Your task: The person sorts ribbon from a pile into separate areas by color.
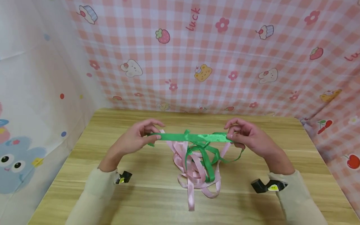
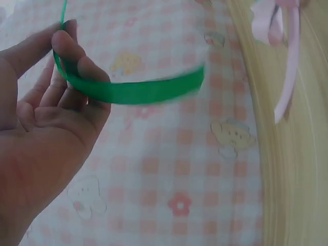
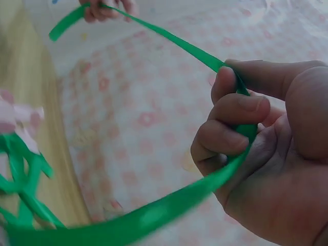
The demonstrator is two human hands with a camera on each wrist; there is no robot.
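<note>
A green ribbon (image 1: 194,137) is stretched level between the two hands, above the table. My left hand (image 1: 137,136) pinches it between thumb and fingers close to one end; in the left wrist view a short free tail (image 2: 148,92) curves out past the fingers. My right hand (image 1: 247,136) pinches the ribbon farther along, and in the right wrist view the rest of it (image 3: 169,207) runs through the curled fingers and down toward the pile. Below, more green ribbon (image 1: 208,164) lies looped over a tangle of pink ribbon (image 1: 190,197).
The wooden table (image 1: 146,193) reaches back to a pink checked cloth (image 1: 180,56) hanging behind it. A white printed cloth (image 1: 33,78) hangs at the left. Each sleeve cuff carries a small black device, one on the left (image 1: 125,177) and one on the right (image 1: 260,186).
</note>
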